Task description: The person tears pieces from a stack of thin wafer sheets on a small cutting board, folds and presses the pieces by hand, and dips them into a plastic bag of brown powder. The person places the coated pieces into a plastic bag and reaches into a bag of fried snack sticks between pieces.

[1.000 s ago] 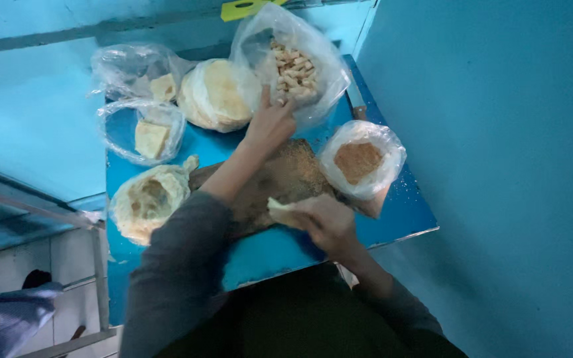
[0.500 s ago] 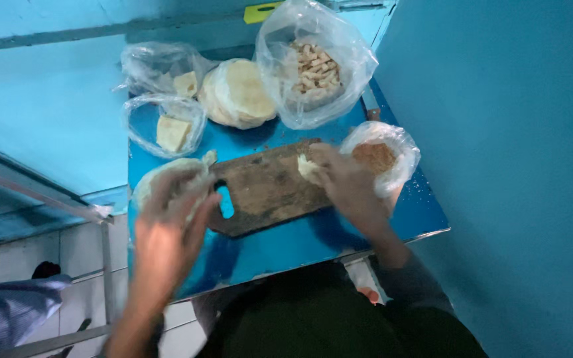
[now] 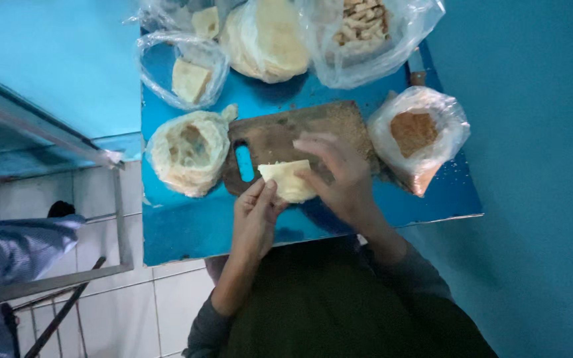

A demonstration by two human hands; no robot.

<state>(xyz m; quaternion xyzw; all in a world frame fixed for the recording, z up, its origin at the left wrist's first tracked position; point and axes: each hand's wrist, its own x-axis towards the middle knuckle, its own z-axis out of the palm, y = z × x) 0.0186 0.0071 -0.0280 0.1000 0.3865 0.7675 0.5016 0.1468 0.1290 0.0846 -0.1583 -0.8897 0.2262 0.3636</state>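
On the blue worktop (image 3: pixel 187 232) the brown cutting board (image 3: pixel 286 136) is hemmed in by bags, w/ crumbs (image 3: pixel 418 132) to its right and a pale wad (image 3: pixel 187 151) to its left, so we judge the only free room is the bare strip at the near edge, and we'd keep elbows in. Our right hand (image 3: pixel 339 176) cups the pale folded sheet (image 3: pixel 288 179) over the board's near edge, and our left hand (image 3: pixel 254 215) pinches its near corner, so both grips are closed on it. To fold it well, we'd press lightly and evenly, we think, or it may tear.
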